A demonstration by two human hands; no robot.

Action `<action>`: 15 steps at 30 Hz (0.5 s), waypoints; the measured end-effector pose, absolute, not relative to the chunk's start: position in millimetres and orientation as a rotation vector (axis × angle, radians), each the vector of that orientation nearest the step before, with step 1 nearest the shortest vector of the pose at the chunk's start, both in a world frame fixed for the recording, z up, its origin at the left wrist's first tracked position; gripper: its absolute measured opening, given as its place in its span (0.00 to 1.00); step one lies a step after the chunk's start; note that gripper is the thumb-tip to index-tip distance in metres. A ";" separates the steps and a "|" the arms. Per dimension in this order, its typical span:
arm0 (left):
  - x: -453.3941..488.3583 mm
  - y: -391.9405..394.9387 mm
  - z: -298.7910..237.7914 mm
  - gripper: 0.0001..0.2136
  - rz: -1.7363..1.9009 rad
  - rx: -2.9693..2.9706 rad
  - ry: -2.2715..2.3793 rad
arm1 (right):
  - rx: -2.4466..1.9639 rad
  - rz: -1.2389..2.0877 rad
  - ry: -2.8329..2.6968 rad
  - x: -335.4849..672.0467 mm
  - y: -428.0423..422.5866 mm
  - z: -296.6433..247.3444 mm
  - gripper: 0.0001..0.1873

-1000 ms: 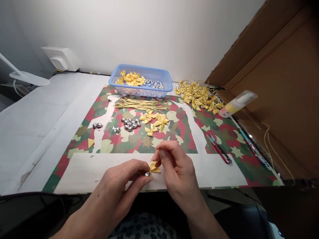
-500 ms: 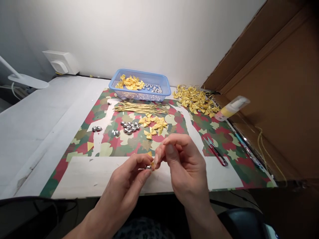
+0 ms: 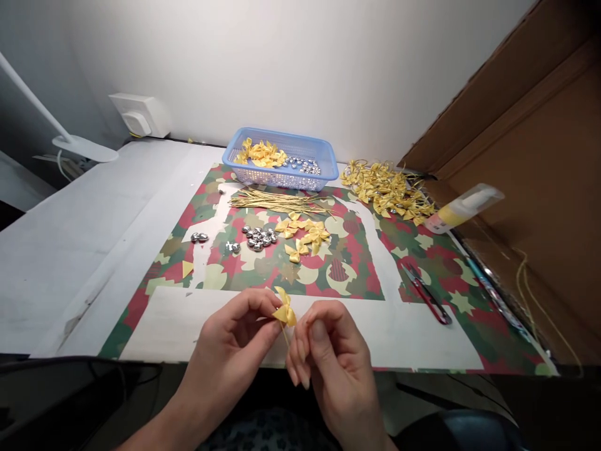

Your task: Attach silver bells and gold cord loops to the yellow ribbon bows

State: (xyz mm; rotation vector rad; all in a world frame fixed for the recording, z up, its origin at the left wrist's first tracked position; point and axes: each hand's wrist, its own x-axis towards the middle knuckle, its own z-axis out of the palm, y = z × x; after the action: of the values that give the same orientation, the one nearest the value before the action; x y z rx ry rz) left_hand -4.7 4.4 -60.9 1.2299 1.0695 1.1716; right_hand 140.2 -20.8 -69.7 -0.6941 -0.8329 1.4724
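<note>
My left hand [image 3: 239, 341] pinches a yellow ribbon bow [image 3: 285, 310] between thumb and fingertips, over the white strip at the table's front. A thin gold cord [image 3: 285, 335] hangs from the bow and runs down toward the fingers of my right hand [image 3: 323, 351]. That hand is closed beside the bow, thumb against the index finger; whatever it grips is hidden. Beyond the hands lie several loose yellow bows [image 3: 314, 235], a cluster of silver bells [image 3: 258, 238] and a bundle of gold cords [image 3: 277, 201].
A blue basket [image 3: 282, 177] at the back holds bows and bells. Right of it is a heap of finished-looking bows with cords [image 3: 387, 188]. Red-handled thread snips [image 3: 427, 294] and a pump bottle [image 3: 464, 208] lie toward the right, near a cardboard wall [image 3: 526, 156].
The bow, mostly hidden before, now shows above my left fingertips. My right hand has moved down and slightly away from it. The silver bell at my left fingers is out of sight; the view has shifted.
</note>
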 end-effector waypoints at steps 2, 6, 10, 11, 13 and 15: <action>-4.4 2.7 -58.4 0.08 1.245 1.263 1.087 | -0.748 1.450 -0.794 141.9 -20.2 -67.5 0.05; -3.0 0.1 -55.7 0.10 1.330 1.331 1.078 | -0.832 1.426 -0.727 146.6 -16.5 -61.2 0.04; -3.7 -2.1 -60.2 0.12 1.383 1.391 1.026 | -0.955 1.527 -0.758 149.7 -15.9 -58.4 0.12; -4.3 -2.7 -62.1 0.13 1.403 1.438 1.006 | -0.983 1.545 -0.777 150.2 -15.9 -57.9 0.14; -5.4 -3.6 -65.8 0.15 1.430 1.551 0.959 | -1.030 1.560 -0.812 151.3 -15.4 -56.4 0.18; -6.5 -4.0 -68.1 0.16 1.425 1.646 0.932 | -1.062 1.585 -0.834 152.5 -13.7 -54.1 0.20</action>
State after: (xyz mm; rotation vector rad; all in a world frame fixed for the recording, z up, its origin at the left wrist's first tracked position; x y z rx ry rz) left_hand -6.5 -4.0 -68.1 1.6462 0.9322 1.4246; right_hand 152.5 -13.7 -54.1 -1.0621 -0.8343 1.5849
